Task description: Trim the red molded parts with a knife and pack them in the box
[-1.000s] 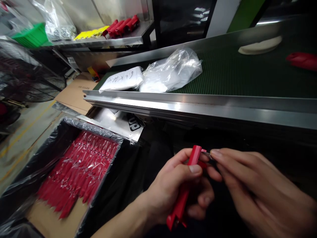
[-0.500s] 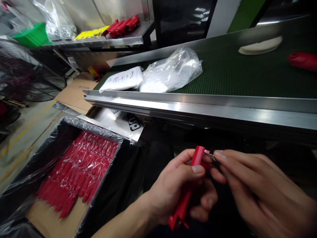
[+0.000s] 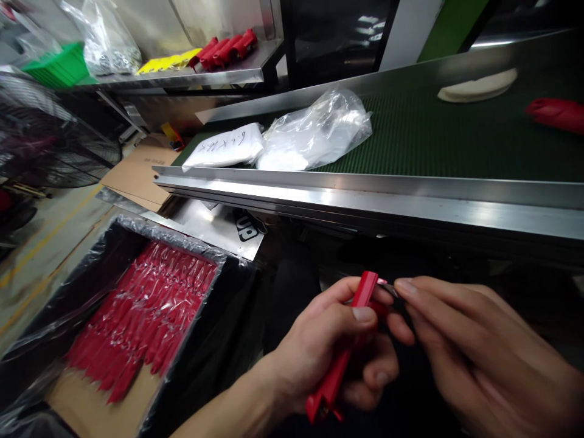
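Observation:
My left hand [image 3: 326,340] is wrapped round a long red plastic part [image 3: 365,291], held tilted with its upper end away from me. The thumb lies along its side, and its lower end sticks out below the palm. My right hand [image 3: 474,334] pinches a small thin metal piece [image 3: 387,288] between thumb and fingers, at the upper end of the red part. Exactly what this small piece is I cannot make out. Both hands are close together below the metal edge of the conveyor, their fingertips nearly meeting.
A green ribbed conveyor [image 3: 410,140] carries plastic bags [image 3: 314,134], a pale curved piece [image 3: 479,86] and a red part [image 3: 554,114]. At lower left, a lined box [image 3: 223,258] holds several bagged red parts [image 3: 150,304]. A fan [image 3: 50,134] and a metal shelf [image 3: 219,77] stand behind.
The red part and my left hand have shifted very slightly down and left. Both grips stay the same, with the right fingers still at the red part's upper end.

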Motion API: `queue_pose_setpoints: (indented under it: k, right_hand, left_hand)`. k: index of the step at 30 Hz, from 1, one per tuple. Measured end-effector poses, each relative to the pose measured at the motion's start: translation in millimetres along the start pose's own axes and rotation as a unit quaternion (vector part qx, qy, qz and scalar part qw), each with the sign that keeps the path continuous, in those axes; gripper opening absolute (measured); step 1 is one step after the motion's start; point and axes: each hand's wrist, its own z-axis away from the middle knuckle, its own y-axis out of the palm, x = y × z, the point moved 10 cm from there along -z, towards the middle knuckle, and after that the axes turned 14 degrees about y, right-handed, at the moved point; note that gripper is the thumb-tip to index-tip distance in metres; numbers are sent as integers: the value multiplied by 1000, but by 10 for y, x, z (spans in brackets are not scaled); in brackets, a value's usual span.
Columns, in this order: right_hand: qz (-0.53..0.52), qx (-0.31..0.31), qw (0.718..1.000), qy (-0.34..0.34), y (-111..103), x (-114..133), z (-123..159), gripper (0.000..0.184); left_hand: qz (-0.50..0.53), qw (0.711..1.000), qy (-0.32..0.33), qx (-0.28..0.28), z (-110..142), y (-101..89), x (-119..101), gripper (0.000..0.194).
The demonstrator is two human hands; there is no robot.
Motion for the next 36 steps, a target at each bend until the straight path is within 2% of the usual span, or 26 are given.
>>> queue_pose_setpoints:
  k: [4, 6, 9, 12, 17, 22, 27, 36]
  right_hand:
    - [24, -37, 998, 50, -63, -122, -61, 42]
    - [13, -55, 996, 70, -113, -164, -62, 43]
    - [-9, -42, 998, 38, -114, -88, -18, 47]
    - [10, -4, 1000, -17, -39, 26, 41, 48]
    - [23, 5, 1000, -4, 6, -4, 31, 49]
    - [35, -3, 999, -25, 0, 51, 26, 45]
    - [38, -5, 999, -24, -10, 66, 35, 45]
    - [48, -11, 999, -13, -11, 26, 71, 48]
  left_hand:
    - [16, 999, -9, 43, 86, 76, 73, 25]
    - [30, 999, -2, 41, 97, 89, 71, 24]
    - [51, 999, 3, 6, 69, 40, 51, 20]
    - [75, 997, -13, -2, 51, 22, 73, 23]
    - [103, 994, -28, 18, 60, 47, 119, 29]
    - [114, 993, -28, 27, 56, 60, 122, 28]
    - [106, 994, -35, 17, 54, 19, 145, 28]
    - [116, 992, -39, 26, 48, 55, 169, 29]
